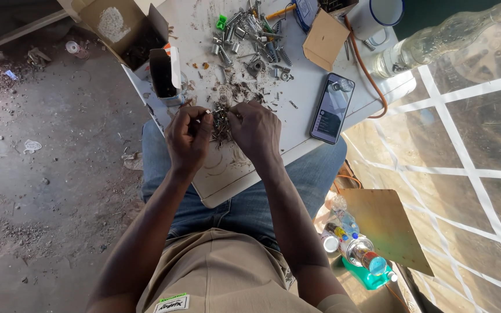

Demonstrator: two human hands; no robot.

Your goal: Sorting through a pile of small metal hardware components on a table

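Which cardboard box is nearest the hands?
The small open box standing on the white board's left edge, just above the left hand. The bigger open box sits farther away at the corner.

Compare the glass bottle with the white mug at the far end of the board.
The glass bottle is clear and see-through, while the white mug is opaque with a blue rim. The glass bottle is long and narrow-necked; the white mug is short and wide-mouthed. The glass bottle lies tilted past the board's corner, whereas the white mug stands upright on it. Both are drink containers beside the orange cable.
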